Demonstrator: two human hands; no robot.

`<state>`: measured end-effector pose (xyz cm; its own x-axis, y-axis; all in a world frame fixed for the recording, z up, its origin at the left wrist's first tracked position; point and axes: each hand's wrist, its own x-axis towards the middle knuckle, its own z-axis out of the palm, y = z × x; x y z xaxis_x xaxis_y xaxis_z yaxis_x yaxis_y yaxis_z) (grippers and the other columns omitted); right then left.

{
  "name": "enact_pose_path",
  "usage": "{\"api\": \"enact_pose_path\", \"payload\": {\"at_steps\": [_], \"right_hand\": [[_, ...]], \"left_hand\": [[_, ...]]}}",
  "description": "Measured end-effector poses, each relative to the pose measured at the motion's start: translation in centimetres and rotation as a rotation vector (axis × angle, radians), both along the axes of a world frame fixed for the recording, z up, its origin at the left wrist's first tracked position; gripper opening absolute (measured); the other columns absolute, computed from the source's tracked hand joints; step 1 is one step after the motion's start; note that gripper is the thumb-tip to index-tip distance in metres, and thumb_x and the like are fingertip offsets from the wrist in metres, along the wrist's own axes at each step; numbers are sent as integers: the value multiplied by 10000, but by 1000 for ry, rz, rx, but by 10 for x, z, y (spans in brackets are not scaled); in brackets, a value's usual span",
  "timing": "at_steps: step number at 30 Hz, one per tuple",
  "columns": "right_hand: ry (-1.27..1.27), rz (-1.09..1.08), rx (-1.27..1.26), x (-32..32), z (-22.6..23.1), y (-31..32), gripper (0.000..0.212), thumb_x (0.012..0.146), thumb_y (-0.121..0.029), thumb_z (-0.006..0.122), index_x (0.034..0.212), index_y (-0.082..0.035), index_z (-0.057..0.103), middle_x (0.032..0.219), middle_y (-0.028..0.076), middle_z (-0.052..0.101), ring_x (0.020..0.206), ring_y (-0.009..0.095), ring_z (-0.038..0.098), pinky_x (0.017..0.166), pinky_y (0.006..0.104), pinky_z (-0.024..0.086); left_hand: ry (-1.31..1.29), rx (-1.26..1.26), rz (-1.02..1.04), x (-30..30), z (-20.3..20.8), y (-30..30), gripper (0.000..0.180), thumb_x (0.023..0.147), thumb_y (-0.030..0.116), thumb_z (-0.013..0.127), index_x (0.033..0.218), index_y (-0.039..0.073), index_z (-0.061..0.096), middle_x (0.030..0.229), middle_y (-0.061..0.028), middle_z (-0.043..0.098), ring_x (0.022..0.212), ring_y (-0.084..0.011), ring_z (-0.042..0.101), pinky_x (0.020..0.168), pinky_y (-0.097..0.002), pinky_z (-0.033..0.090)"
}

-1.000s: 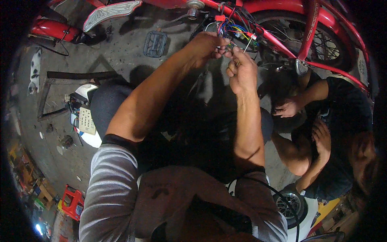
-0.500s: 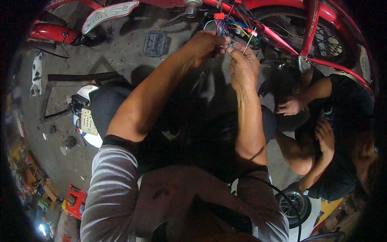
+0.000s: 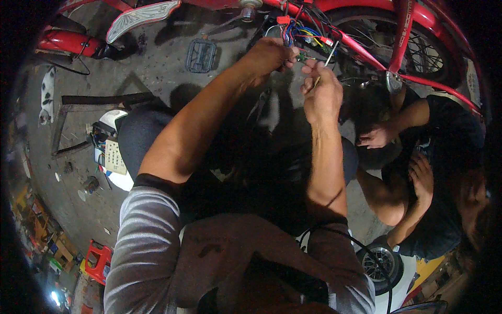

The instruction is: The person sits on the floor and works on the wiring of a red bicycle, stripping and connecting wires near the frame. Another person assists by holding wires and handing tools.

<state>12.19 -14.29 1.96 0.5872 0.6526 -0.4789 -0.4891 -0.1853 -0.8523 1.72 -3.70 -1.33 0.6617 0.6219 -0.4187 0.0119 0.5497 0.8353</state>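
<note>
My left hand (image 3: 271, 58) is closed in a pinch on the end of thin wires, just below a bundle of coloured wires (image 3: 293, 32) that hangs from the red frame. A small green piece (image 3: 301, 58) shows at its fingertips; its kind is too small to tell. Close by on the right, my right hand (image 3: 323, 91) grips a thin pale stick (image 3: 331, 54), which slants up and to the right out of the fingers. The right fingertips are near the green piece, and I cannot tell whether they touch it.
Along the top runs a red bike frame (image 3: 361, 49) with a spoked wheel (image 3: 421, 52) and a black pedal (image 3: 201, 55). A co-worker (image 3: 444, 146) crouches at the right. A spotted cat (image 3: 47, 95), a dark metal frame (image 3: 65, 123) and a red stool (image 3: 98, 261) are at the left.
My right hand has shifted slightly down and to the right, away from the left fingertips, and the pale stick has turned and moved with it. My left hand stays nearly where it was.
</note>
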Motion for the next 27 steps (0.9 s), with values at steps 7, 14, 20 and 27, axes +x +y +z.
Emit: {"api": "enact_pose_path", "payload": {"at_steps": [7, 14, 20, 27], "right_hand": [[-403, 50, -59, 9, 28, -12, 290, 942, -256, 518, 996, 9, 623, 821, 28, 596, 614, 91, 490, 580, 242, 426], [-358, -54, 163, -8, 9, -18, 158, 908, -70, 558, 1013, 48, 560, 915, 119, 623, 840, 189, 647, 749, 286, 536], [-447, -40, 211, -6, -1, -15, 139, 902, -36, 558, 1002, 60, 551, 944, 137, 637, 855, 189, 649, 792, 293, 534], [-498, 54, 187, -5, -5, -12, 141, 899, -24, 548, 1001, 71, 529, 970, 172, 632, 912, 222, 647, 858, 344, 532]], "left_hand": [[52, 41, 45, 4, 3, -4, 175, 813, 211, 687, 801, 40, 656, 713, -33, 618, 640, -93, 541, 557, -226, 407], [-87, 152, 91, 6, -16, -7, 193, 809, 220, 663, 823, 27, 662, 706, -30, 618, 654, -85, 543, 595, -237, 428], [-130, 199, 140, 11, -21, -9, 119, 794, 152, 644, 791, 33, 648, 674, -29, 605, 602, -94, 538, 549, -241, 413], [-31, 200, 92, 8, -9, -10, 106, 822, 135, 621, 797, 35, 644, 666, -28, 603, 587, -100, 543, 512, -244, 398]]}}
